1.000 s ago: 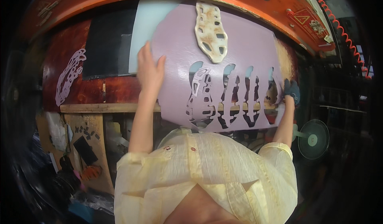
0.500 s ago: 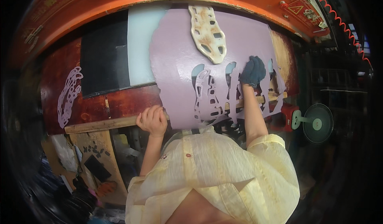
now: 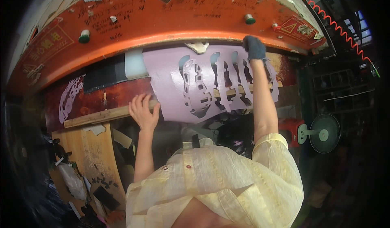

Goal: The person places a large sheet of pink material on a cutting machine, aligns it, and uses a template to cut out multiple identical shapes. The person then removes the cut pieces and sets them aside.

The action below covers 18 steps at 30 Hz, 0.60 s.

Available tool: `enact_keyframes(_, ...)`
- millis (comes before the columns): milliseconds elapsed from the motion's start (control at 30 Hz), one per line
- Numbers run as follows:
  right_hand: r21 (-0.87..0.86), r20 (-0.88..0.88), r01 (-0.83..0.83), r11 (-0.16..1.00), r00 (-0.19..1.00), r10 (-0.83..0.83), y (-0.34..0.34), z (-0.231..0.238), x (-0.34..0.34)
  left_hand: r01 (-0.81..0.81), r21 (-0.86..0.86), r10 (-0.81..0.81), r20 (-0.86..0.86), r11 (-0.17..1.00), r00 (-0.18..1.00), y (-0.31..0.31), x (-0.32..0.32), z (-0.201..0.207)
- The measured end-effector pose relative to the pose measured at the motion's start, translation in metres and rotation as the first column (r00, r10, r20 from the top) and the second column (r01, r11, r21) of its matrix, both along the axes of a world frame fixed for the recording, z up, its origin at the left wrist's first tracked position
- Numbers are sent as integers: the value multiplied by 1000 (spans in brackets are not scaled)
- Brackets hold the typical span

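Note:
A pale purple sheet [image 3: 168,90] with several sole-shaped cut-outs lies on the dark red table, its near edge hanging over the front. My bare left hand [image 3: 143,111] rests open at the wooden strip [image 3: 93,117] along the table's front, beside the sheet's left edge. My right hand [image 3: 255,48], in a dark glove, is up at the lower edge of the orange machine beam [image 3: 183,21], fingers curled; what they hold, if anything, is hidden. Only the tip of a whitish sole-shaped piece [image 3: 198,47] shows below the beam.
Left of the sheet lie a black sheet [image 3: 107,75], a light blue sheet [image 3: 136,64] and a loose purple cut-out scrap [image 3: 70,98]. A fan [image 3: 323,133] stands at the right. A red coiled hose [image 3: 333,21] hangs at the upper right.
My right hand has moved away from me, off the sheet and up to the beam. My left hand's fingers have spread. More of the beam shows, and it hides most of the whitish piece.

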State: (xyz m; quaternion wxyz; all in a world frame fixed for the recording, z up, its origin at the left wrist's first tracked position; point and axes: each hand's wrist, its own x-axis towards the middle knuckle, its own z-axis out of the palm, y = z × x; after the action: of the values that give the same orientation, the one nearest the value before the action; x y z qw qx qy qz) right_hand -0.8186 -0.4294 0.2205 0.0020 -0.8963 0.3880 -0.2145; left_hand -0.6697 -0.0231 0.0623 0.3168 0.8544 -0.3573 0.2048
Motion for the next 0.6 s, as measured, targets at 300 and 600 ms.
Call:
enact_keyframes(300,127,154,-467,875,881,447,133,-92,-134,-110,167,109,15,980,994,25,-26,-22)
enact_keyframes(600,487,-127,-99,868,975,183,204,-266,-213,-156,234,150,47,959,988,12,-8,-16)
